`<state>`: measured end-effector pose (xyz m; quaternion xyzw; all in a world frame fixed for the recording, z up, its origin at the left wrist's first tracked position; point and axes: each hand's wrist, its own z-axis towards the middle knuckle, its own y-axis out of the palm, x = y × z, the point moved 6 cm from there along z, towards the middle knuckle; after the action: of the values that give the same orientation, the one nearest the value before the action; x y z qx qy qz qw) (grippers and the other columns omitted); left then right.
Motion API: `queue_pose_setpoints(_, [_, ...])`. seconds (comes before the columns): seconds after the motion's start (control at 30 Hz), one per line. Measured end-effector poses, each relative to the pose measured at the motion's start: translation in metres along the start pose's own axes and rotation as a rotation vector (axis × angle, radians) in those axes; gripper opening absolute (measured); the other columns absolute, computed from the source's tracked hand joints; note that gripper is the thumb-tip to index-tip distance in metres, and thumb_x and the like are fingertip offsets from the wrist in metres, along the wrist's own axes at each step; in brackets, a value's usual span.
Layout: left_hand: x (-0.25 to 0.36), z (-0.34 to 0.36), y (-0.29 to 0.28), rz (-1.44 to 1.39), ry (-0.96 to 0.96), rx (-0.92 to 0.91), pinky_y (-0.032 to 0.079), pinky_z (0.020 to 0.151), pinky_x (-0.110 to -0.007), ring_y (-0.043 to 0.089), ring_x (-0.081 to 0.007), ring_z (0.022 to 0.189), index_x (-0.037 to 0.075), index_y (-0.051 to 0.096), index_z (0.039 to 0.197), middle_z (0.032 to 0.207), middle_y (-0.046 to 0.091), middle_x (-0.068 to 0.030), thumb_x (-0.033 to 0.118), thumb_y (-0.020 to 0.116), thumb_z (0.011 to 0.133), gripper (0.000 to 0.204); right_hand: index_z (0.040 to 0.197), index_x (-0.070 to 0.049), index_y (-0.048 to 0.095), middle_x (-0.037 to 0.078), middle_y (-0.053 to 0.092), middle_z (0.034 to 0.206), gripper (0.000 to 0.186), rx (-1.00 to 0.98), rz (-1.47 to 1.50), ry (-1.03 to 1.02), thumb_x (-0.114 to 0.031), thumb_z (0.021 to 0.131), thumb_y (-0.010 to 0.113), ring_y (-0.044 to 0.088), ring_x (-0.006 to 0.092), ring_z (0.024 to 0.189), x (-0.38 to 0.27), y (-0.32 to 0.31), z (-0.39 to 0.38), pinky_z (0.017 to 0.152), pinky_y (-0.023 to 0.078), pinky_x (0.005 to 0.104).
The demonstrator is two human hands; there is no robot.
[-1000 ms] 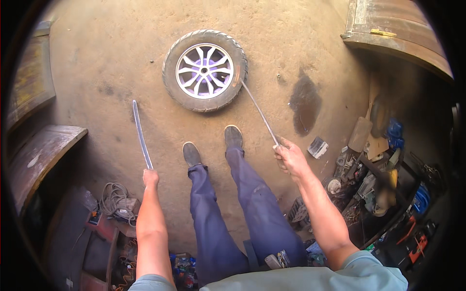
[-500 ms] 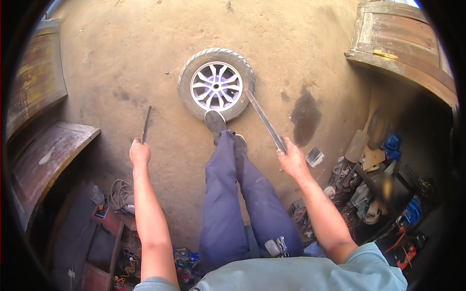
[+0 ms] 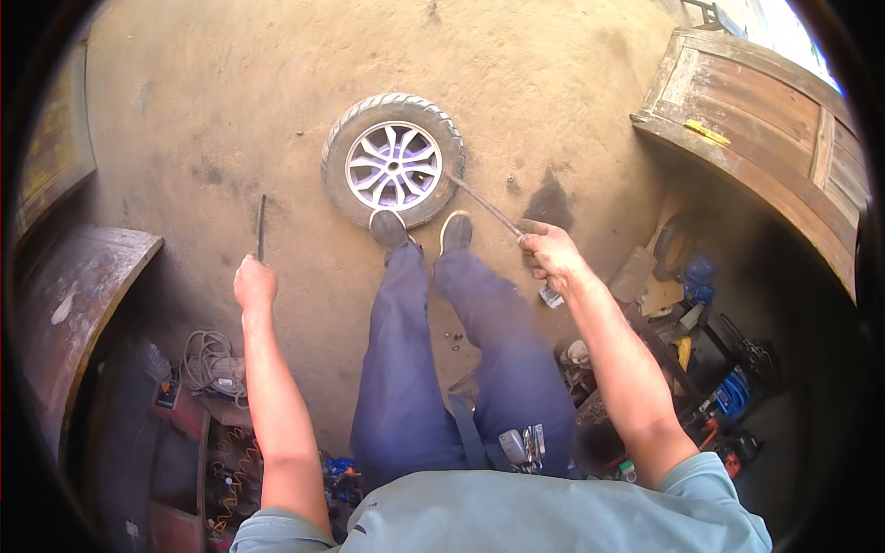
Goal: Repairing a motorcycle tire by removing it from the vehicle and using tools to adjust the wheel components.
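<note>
A motorcycle wheel lies flat on the dirt ground, its black tyre (image 3: 339,189) around a silver spoked rim (image 3: 394,166). My right hand (image 3: 551,255) grips a long tyre lever (image 3: 490,205), whose far tip meets the tyre's right side near the rim edge. Closed around a second, dark tyre lever (image 3: 261,226) is my left hand (image 3: 254,282), held out left of the wheel and apart from it. My left shoe (image 3: 391,229) is against the tyre's near edge; my right shoe (image 3: 456,231) stands just to its right.
Worn wooden furniture (image 3: 737,120) stands at the far right, and a wooden bench (image 3: 83,286) at the left. Coiled cable (image 3: 210,364) lies low on the left. Tools and parts, including a blue coiled hose (image 3: 733,394), clutter the right. A dark stain (image 3: 549,205) marks the ground.
My right hand has moved forward with its lever, and its fingers have shifted on the bar. My right shoe has stepped forward and right. The left hand still holds its lever out.
</note>
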<state>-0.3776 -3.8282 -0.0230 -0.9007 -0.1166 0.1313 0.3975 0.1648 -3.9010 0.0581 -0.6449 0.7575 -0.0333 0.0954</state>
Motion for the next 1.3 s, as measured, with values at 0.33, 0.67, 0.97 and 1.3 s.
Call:
queue_pose_setpoints(0.33, [-0.001, 0.009, 0.0, -0.024, -0.053, 0.005, 0.056, 0.089, -0.051, 0.071, -0.0417, 0.1, 0.0, 0.07, 0.102, 0.102, 0.073, -0.0254, 0.019, 0.062, 0.091, 0.024, 0.088, -0.012, 0.056, -0.006, 0.043, 0.065, 0.006, 0.022, 0.037, 0.092, -0.009, 0.093, 0.058, 0.031, 0.004, 0.046, -0.029, 0.036, -0.012, 0.041, 0.028, 0.0241])
queue_pose_setpoints(0.67, [-0.039, -0.005, 0.006, -0.219, -0.168, 0.039, 0.053, 0.095, -0.049, 0.069, -0.042, 0.108, -0.003, 0.069, 0.123, 0.112, 0.071, -0.0274, 0.02, 0.064, 0.092, 0.039, 0.087, -0.009, 0.059, -0.002, 0.047, 0.068, 0.006, 0.072, -0.263, 0.168, -0.007, 0.092, 0.058, 0.036, 0.0085, 0.048, -0.077, 0.058, 0.019, 0.041, 0.029, 0.0284])
queue_pose_setpoints(0.97, [-0.044, 0.012, 0.0, -0.215, -0.179, -0.005, 0.052, 0.099, -0.048, 0.067, -0.0409, 0.114, -0.003, 0.066, 0.129, 0.119, 0.069, -0.0275, 0.021, 0.064, 0.093, 0.043, 0.103, -0.005, 0.072, -0.001, 0.048, 0.061, 0.018, 0.007, -0.545, 0.096, -0.015, 0.092, 0.062, 0.04, 0.0104, 0.047, -0.132, 0.017, 0.04, 0.04, 0.03, 0.0306])
queue_pose_setpoints(1.3, [-0.057, -0.003, 0.017, -0.291, -0.2, -0.033, 0.052, 0.1, -0.047, 0.067, -0.0402, 0.115, 0.001, 0.065, 0.133, 0.121, 0.069, -0.0259, 0.022, 0.064, 0.093, 0.046, 0.132, -0.005, 0.067, 0.026, 0.072, 0.114, 0.051, 0.091, -1.156, -0.305, -0.022, 0.084, 0.059, 0.068, 0.0363, 0.115, -0.152, 0.021, -0.004, 0.1, 0.051, 0.0435])
